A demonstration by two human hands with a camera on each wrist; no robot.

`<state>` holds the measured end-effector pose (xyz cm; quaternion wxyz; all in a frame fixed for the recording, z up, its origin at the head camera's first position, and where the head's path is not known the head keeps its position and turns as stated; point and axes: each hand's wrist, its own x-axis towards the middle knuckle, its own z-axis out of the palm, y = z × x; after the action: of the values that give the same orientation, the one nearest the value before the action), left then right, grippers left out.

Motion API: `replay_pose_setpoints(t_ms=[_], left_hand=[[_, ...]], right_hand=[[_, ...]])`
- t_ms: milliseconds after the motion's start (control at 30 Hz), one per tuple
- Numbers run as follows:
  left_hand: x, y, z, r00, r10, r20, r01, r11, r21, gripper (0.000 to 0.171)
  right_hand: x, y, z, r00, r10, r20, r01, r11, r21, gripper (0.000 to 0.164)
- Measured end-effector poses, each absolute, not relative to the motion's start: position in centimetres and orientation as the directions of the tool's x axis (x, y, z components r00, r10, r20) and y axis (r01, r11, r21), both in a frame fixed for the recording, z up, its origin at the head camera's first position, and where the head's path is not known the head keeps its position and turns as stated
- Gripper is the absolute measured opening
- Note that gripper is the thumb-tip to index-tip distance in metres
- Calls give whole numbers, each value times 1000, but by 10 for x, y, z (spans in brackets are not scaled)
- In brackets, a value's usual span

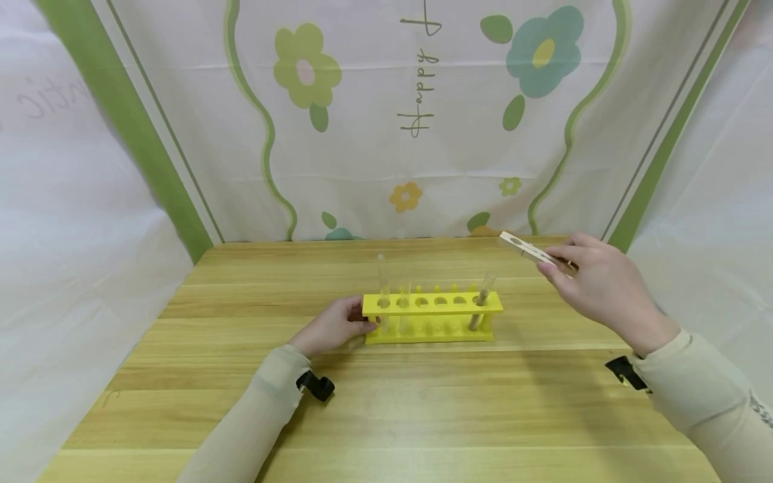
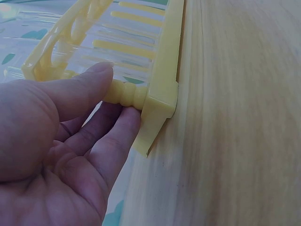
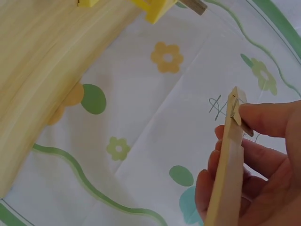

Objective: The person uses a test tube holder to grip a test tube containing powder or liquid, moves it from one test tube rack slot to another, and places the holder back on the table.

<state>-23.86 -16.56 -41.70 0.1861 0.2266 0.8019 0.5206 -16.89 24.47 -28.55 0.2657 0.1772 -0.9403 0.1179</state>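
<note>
from the head view, i see the left hand (image 1: 338, 327) pinching one end of a yellow plastic test-tube rack (image 1: 432, 310) on the wooden table (image 1: 423, 402); the right hand (image 1: 604, 288) holds a pale wooden clamp (image 1: 527, 248) aloft. left wrist view: thumb and fingers grip the rack's knobbed post (image 2: 126, 94). right wrist view: fingers curl round the clamp.

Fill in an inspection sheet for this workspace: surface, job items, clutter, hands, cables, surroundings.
Surface: wood-grain table.
Job items: yellow rack upright, two clear tubes at its left end, one darker tube leaning at its right end; wooden clamp.
Clutter: nothing seen.
Hands: left hand grips the rack's end post; right hand holds the clamp, raised.
Cables: nothing seen.
Surroundings: flower-printed cloth behind, white cloth at the sides.
</note>
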Motion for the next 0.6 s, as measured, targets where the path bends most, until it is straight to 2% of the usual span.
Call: replay_pose_setpoints(t_ms=[600], left_hand=[[-238, -165, -416, -829, 555, -69, 168, 364, 916, 22]], right_hand=[[-174, 258, -295, -893, -208, 400, -312, 926, -215, 25]])
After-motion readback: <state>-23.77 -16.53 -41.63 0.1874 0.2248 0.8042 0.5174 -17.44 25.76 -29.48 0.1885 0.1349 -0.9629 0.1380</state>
